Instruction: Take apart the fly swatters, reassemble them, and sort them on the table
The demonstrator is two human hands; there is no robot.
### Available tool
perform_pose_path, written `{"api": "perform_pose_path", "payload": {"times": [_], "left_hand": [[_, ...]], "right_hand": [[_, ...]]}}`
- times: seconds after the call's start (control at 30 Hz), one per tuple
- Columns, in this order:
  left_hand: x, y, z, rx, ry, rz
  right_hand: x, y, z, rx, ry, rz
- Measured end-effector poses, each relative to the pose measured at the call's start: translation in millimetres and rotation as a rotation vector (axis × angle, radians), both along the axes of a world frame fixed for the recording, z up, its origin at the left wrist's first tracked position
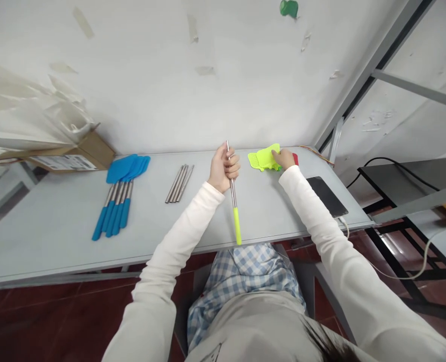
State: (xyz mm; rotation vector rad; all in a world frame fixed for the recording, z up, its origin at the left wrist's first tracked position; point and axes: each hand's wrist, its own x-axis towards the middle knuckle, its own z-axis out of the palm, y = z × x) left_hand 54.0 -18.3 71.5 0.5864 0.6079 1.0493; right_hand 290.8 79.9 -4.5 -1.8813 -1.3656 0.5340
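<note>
My left hand (225, 167) is wrapped round a steel rod with a yellow-green handle (237, 226), held nearly upright in view, its handle end towards the table's front edge. My right hand (284, 159) pinches the edge of a yellow-green fly swatter head (268, 155) in a small pile at the back right. Another head with a mesh of small holes (253, 160) lies under it. Something red (296, 159) shows partly behind my right hand. Several steel rods (179, 185) lie side by side to the left of my left hand.
Several blue fly swatters (123, 191) with steel shafts lie fanned on the left of the grey table (57, 216). A cardboard box (91, 153) stands behind them. A black tablet or phone (327, 196) with a white cable (343, 221) lies at right. A metal frame (358, 75) rises beyond.
</note>
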Motion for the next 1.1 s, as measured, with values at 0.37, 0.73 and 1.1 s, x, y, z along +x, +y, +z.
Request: {"api": "perform_pose_path", "payload": {"times": [0.37, 0.73, 1.1], "left_hand": [[0, 9, -12.8, 0.005, -0.097, 0.051], [12, 39, -2.3, 0.529, 0.587, 0.492], [-20, -36, -89.9, 0.535, 0.888, -0.189]], "right_hand": [[-20, -20, 8, -0.022, -0.506, -0.116], [-98, -89, 43, -0.095, 0.593, 1.043], [-88, -69, 35, 0.197, 1.003, 0.591]]}}
